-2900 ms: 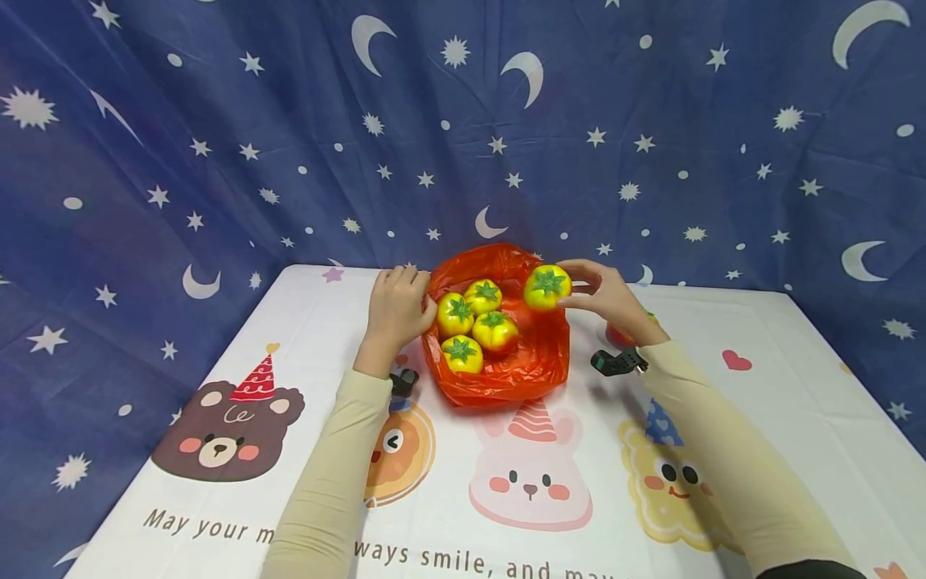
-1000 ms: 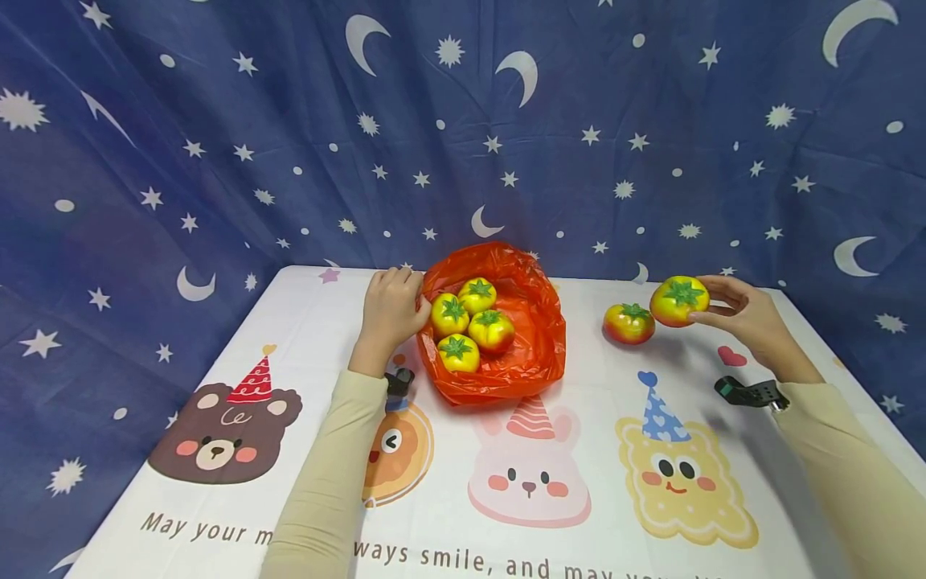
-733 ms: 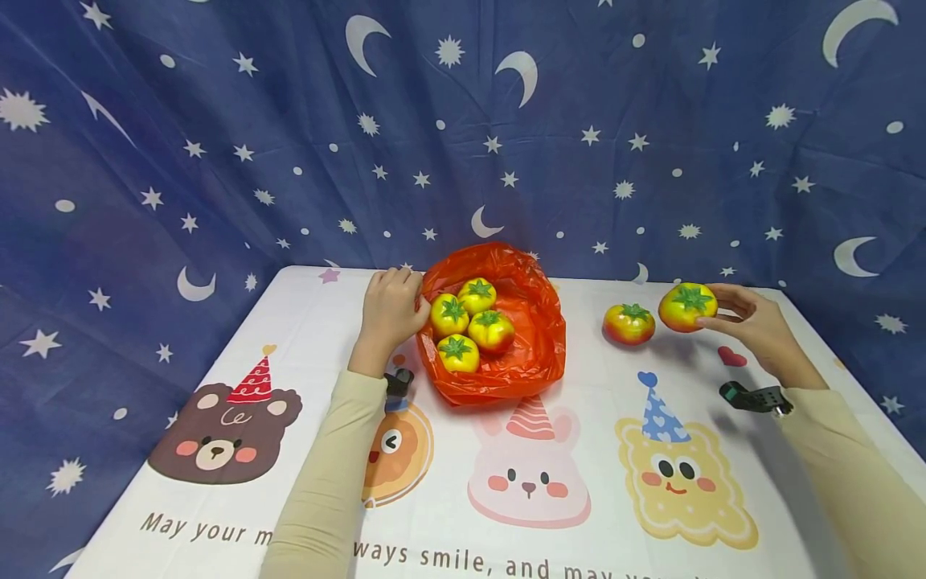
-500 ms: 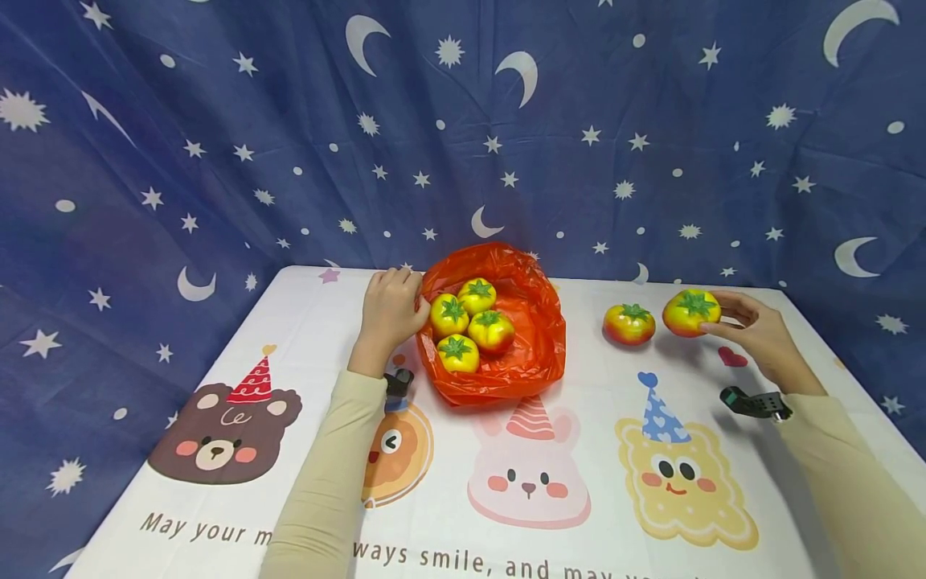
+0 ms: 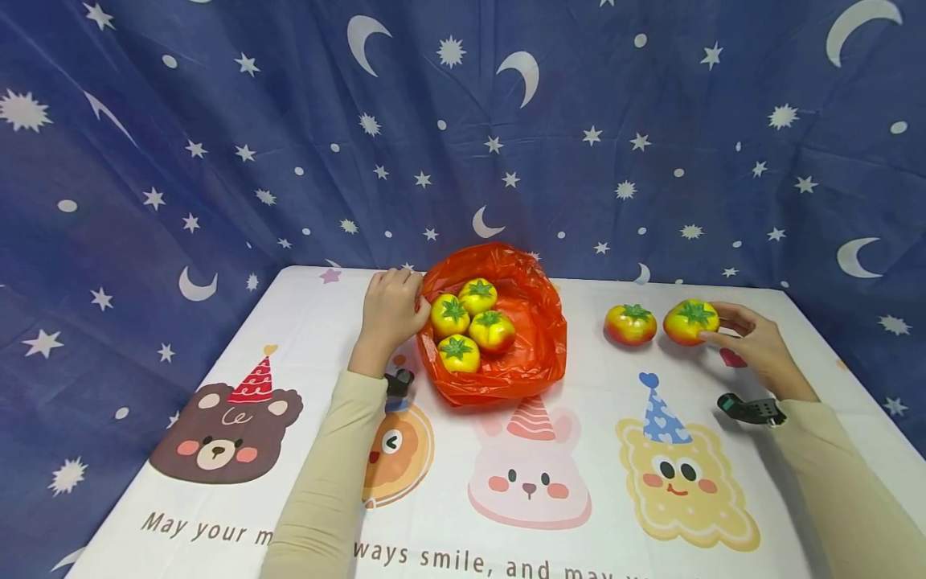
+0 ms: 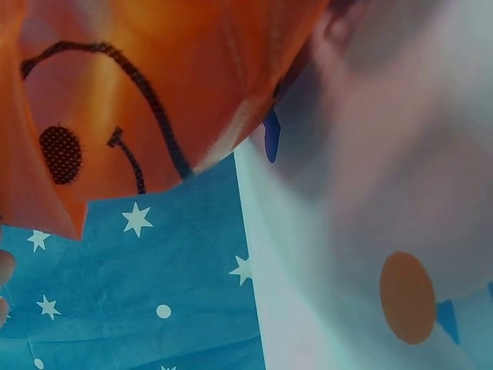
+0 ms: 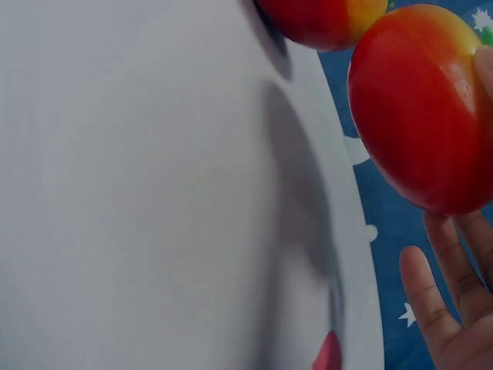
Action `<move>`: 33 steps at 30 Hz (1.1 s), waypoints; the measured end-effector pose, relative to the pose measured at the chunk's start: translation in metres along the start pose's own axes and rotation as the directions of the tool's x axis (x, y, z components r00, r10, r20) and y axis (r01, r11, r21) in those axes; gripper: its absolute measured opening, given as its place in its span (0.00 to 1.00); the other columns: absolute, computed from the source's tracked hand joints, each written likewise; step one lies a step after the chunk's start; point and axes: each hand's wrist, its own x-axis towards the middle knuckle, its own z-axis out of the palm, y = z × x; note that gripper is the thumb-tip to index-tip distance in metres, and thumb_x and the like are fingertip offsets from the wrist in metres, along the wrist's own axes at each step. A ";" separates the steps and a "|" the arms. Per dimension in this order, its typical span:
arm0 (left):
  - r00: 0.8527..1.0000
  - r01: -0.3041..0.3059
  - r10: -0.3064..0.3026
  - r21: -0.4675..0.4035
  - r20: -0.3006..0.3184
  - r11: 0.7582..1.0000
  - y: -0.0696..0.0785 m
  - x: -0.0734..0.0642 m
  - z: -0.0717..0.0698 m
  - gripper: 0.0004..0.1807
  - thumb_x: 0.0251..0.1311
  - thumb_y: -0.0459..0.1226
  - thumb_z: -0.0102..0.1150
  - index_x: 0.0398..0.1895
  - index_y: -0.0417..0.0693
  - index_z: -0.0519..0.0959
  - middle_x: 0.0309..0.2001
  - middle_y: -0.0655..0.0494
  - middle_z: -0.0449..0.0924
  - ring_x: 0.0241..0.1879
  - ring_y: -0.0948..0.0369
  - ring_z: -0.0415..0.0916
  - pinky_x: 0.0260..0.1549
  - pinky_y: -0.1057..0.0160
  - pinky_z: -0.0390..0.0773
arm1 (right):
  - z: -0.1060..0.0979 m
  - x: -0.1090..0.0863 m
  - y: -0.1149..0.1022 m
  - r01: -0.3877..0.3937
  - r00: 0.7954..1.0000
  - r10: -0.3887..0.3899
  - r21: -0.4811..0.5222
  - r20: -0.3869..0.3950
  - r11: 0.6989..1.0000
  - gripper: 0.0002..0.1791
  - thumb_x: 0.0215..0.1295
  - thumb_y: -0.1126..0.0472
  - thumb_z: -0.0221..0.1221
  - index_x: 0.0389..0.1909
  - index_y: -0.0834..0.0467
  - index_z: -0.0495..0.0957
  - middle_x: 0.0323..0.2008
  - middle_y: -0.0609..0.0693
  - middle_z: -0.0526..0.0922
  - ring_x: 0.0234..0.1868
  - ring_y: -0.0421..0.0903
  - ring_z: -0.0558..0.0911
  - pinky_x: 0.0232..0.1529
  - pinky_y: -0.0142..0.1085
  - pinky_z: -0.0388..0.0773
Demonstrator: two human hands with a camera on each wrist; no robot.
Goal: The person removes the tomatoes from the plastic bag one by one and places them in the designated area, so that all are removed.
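Note:
My left hand (image 5: 393, 310) grips the left rim of a red plastic bag (image 5: 535, 338), its fingers curled over the edge. Several yellow-and-red toy tomatoes (image 5: 494, 331) with green leafy tops lie inside, toward the bag's left. The left wrist view shows the bag's side (image 6: 100, 108) with black printed lines. At the right, my right hand (image 5: 755, 342) pinches another tomato (image 5: 690, 323) between thumb and fingers, low over the table; contact with the cloth cannot be told. In the right wrist view that tomato's red underside (image 7: 420, 116) shows above my spread lower fingers. Beside it rests a loose tomato (image 5: 630, 325).
A white tablecloth (image 5: 600, 418) printed with cartoon faces and lettering covers the table. Behind the table's far edge hangs a blue curtain (image 5: 463, 193) with moons and stars. Each wrist wears a black strapped device, such as the right one (image 5: 752, 408).
My right hand has carried a tomato out of the bag to the right, then lowered it beside the loose tomato. My left hand has stayed on the bag's rim.

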 end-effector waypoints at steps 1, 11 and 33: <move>1.000 0.000 0.000 0.000 0.001 1.000 0.000 0.000 0.000 0.08 0.47 0.36 0.59 0.30 0.41 0.78 0.29 0.46 0.80 0.31 0.50 0.75 0.41 0.53 0.73 | 0.000 -0.003 -0.005 -0.009 1.000 0.009 -0.013 0.006 1.000 0.39 0.55 0.42 0.61 0.67 0.47 0.62 0.55 0.35 0.70 0.50 0.28 0.66 0.40 0.11 0.65; 1.000 0.001 -0.001 -0.007 -0.001 1.000 0.000 0.000 0.000 0.07 0.47 0.35 0.57 0.28 0.41 0.77 0.28 0.47 0.79 0.31 0.50 0.74 0.41 0.53 0.73 | 0.004 -0.017 -0.032 -0.080 0.995 0.082 -0.050 0.052 0.996 0.41 0.58 0.41 0.58 0.70 0.53 0.57 0.65 0.57 0.64 0.63 0.55 0.63 0.64 0.48 0.65; 1.000 0.008 -0.008 -0.006 0.005 1.000 -0.001 0.000 0.001 0.08 0.47 0.35 0.57 0.29 0.40 0.78 0.30 0.46 0.80 0.32 0.50 0.75 0.42 0.52 0.73 | 0.011 -0.011 -0.025 -0.095 0.989 0.098 -0.032 0.112 0.995 0.44 0.61 0.42 0.57 0.71 0.61 0.52 0.68 0.69 0.55 0.66 0.67 0.57 0.63 0.61 0.57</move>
